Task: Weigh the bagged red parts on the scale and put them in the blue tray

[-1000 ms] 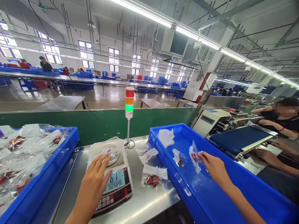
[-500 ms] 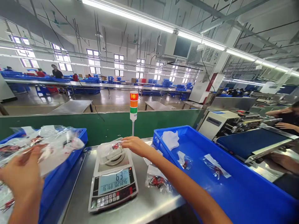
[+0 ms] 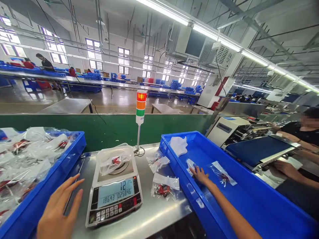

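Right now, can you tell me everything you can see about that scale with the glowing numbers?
This digital counting scale has a pale plastic body and stands flat on a steel bench. Its blue-lit display shows 12, 18643 and 025846. Below that is a dark keypad with small buttons. On top sits a round metal pan, and a clear plastic bag with something red inside lies across it, hiding most of the pan.

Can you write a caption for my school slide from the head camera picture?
A right hand reaches into a blue plastic tray while a left hand hovers beside a digital scale holding a small plastic bag.
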### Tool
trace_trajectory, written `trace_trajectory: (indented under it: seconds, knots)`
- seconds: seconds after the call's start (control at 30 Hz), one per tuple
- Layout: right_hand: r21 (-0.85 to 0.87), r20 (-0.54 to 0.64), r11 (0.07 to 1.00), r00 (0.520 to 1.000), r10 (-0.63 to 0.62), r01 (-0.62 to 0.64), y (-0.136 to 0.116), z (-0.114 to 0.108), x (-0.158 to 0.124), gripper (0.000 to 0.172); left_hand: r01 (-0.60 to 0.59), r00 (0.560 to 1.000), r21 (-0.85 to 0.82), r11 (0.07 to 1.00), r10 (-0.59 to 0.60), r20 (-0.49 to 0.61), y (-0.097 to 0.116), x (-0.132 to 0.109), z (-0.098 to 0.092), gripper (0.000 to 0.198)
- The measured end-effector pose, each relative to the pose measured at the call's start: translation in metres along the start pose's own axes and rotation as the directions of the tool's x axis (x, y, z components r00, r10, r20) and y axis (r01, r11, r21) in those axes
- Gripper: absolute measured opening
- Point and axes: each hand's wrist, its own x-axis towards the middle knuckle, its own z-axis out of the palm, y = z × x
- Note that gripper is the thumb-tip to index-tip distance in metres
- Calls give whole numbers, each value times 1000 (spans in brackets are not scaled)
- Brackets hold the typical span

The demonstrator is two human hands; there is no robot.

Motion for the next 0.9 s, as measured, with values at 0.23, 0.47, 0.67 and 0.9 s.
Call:
trace_trajectory:
  seconds: [0.23, 0.47, 0.67, 0.9]
  knots:
    - [-31, 72, 989, 987, -144, 146, 25, 17, 0, 47, -65, 989, -95, 993, 77, 128, 3, -20, 43, 33]
    - [-72, 93, 981, 981, -173, 180, 32, 16, -29, 45, -131, 979, -58, 990, 139, 151, 18, -14, 45, 33]
    - [48, -102, 971, 968, -228, 234, 33, -28, -42, 46, -324, 898, -17, 946, 314, 308, 31, 15, 79, 42]
    - [326, -556, 514, 600, -575, 794, -77, -110, -95, 33, -214, 914, -104, 971, 237, 330, 47, 44, 126, 34]
